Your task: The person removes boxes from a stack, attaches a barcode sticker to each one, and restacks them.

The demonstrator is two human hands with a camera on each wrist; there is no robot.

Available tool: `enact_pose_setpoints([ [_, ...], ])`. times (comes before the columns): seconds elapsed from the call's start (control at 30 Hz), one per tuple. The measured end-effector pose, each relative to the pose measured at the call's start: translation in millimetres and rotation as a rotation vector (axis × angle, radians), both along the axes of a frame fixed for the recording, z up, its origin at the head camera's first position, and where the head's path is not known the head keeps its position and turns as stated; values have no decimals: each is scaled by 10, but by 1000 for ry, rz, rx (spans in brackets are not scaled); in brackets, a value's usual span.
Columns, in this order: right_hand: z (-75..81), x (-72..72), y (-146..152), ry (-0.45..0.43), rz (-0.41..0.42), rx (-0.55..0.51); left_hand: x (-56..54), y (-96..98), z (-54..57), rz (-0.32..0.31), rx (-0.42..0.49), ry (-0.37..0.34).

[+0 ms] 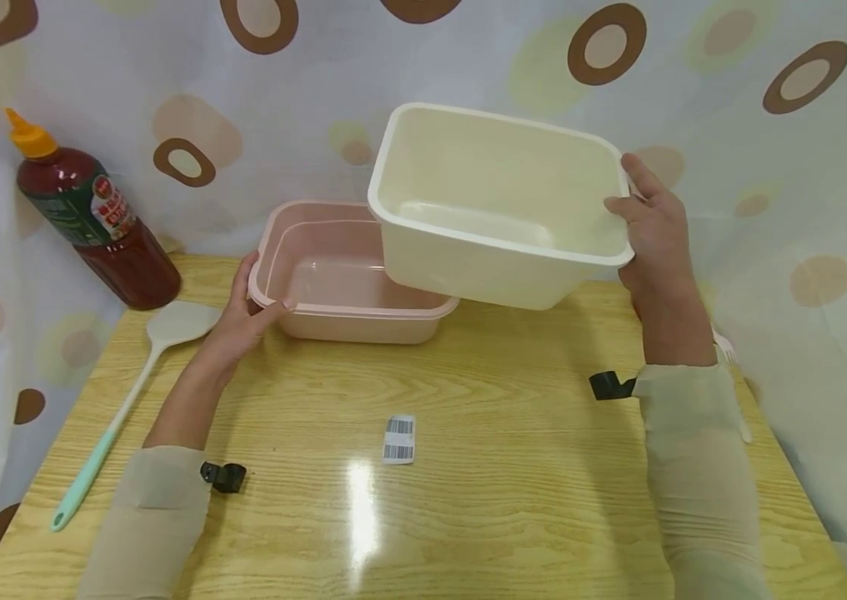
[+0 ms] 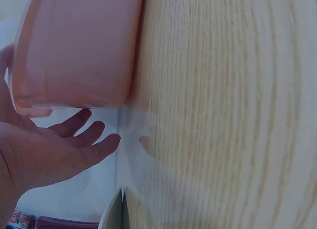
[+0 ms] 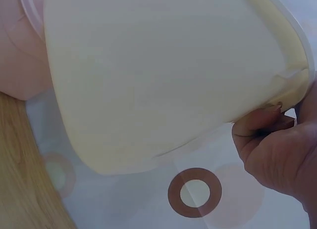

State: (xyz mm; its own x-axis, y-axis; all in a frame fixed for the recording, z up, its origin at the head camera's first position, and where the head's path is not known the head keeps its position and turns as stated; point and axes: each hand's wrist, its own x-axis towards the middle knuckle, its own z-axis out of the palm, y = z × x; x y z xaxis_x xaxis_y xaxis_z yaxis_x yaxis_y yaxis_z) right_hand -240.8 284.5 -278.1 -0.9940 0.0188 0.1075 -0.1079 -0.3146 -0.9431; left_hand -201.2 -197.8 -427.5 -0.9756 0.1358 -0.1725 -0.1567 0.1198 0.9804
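Observation:
A cream rectangular plastic basin [image 1: 468,258] is held up above the table, tilted so its inside faces the head camera. My right hand [image 1: 656,229] grips its right end by the rim, the thumb over the edge; the right wrist view shows the curled fingers [image 3: 260,121] under that rim. Below and to the left, a pink plastic basin [image 1: 363,327] stands on the table, its right part hidden by the cream one. My left hand [image 1: 239,321] holds its left end with the thumb on the rim. Other fingers [image 2: 89,135] of that hand spread beneath the rim, outside the wall.
At the back left stands a red sauce bottle [image 1: 104,233] with an orange cap. A white spatula [image 1: 179,323] with a mint handle lies along the left edge. A barcode label [image 1: 398,440] is on the wooden table [image 1: 498,467]. Pale utensils [image 1: 725,343] lie partly behind my right forearm. Patterned sheeting [image 1: 281,108] surrounds the table.

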Motion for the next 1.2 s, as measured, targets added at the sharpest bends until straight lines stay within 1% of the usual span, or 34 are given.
enact_pose_setpoints([
  [0.1,0,6,74,-9,-8,4,-6,2,-8,-5,-1,-5],
  [0.2,-5,11,149,-9,-9,-19,-10,2,-10,-8,-2,-9],
  [0.33,-31,30,251,-32,-14,-58,-10,-1,1,-5,0,3],
  [0.53,-76,70,398,-51,0,-88,-10,8,4,-3,-3,7],
  [0.67,-104,109,486,-53,3,-101,-9,11,-4,2,0,1],
  [0.87,-165,156,611,-50,26,-167,-9,7,-9,7,2,3],
  [1.2,-234,241,855,-46,20,-234,11,12,-3,-2,-4,12],
])
